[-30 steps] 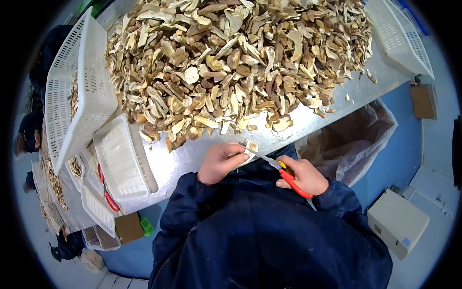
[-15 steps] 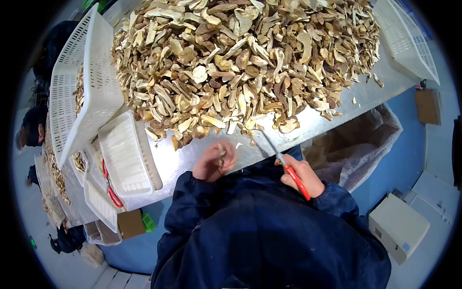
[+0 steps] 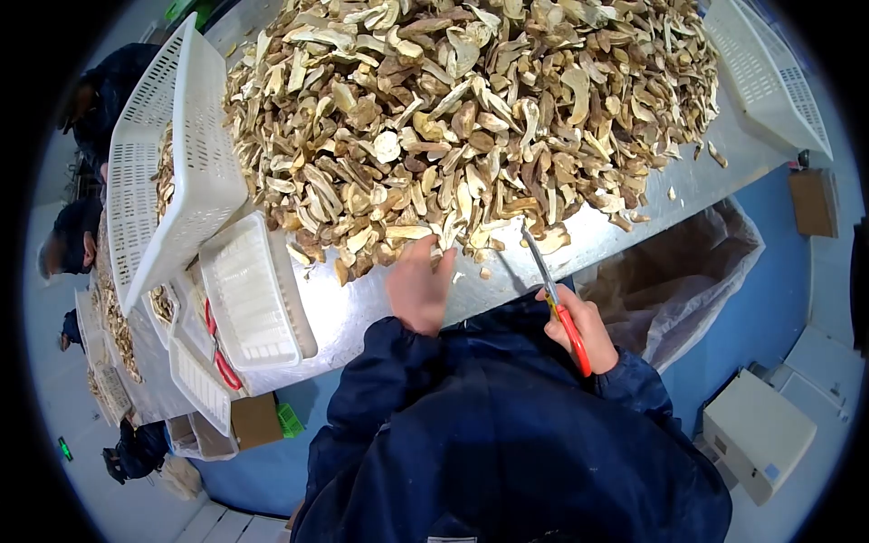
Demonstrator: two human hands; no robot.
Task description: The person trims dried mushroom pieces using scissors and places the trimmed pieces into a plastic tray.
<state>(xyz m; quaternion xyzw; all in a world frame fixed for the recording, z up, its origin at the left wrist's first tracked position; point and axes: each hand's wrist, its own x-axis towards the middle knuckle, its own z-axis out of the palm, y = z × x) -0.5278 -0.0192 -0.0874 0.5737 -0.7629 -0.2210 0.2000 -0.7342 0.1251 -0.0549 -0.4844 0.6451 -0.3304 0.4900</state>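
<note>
My left hand is at the near edge of a big pile of dried sliced mushrooms. Its fingers and thumb are apart, the fingertips against the front slices; motion blurs it a little, and I see nothing held. Red-handled scissors are in my right hand, which is closed around the handles. Their metal blades point up and away, tips by the pale slices at the pile's front edge. Small mushroom bits lie on the metal table between the two hands.
A tall white perforated basket and a shallow white tray stand left, beside more red-handled scissors. Another white basket is at far right. Below the table edge hangs a plastic-lined bin. Other people are along the left.
My left hand has moved forward from near my body to the pile's edge. The right hand with the scissors has shifted slightly right. The whole view has swung a little.
</note>
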